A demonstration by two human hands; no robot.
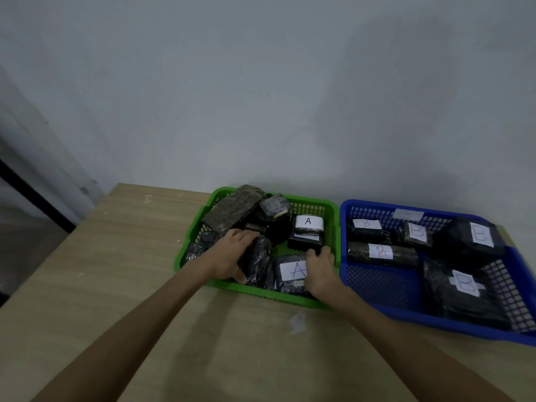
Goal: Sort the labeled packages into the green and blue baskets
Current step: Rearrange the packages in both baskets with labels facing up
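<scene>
A green basket (316, 204) at centre holds several black wrapped packages; two show white labels marked A, one at the back right (308, 223) and one at the front (291, 271). My left hand (232, 253) grips a narrow black package (257, 261) standing on edge inside the basket. My right hand (322, 269) rests on the right side of the front A package, fingers curled on it. To the right, a blue basket (377, 291) holds several black packages labelled B (465, 281).
Both baskets stand side by side on a light wooden table (116, 271) pushed against a grey wall. The table's left edge drops to the floor. A small white scuff (297, 320) marks the tabletop in front of the green basket.
</scene>
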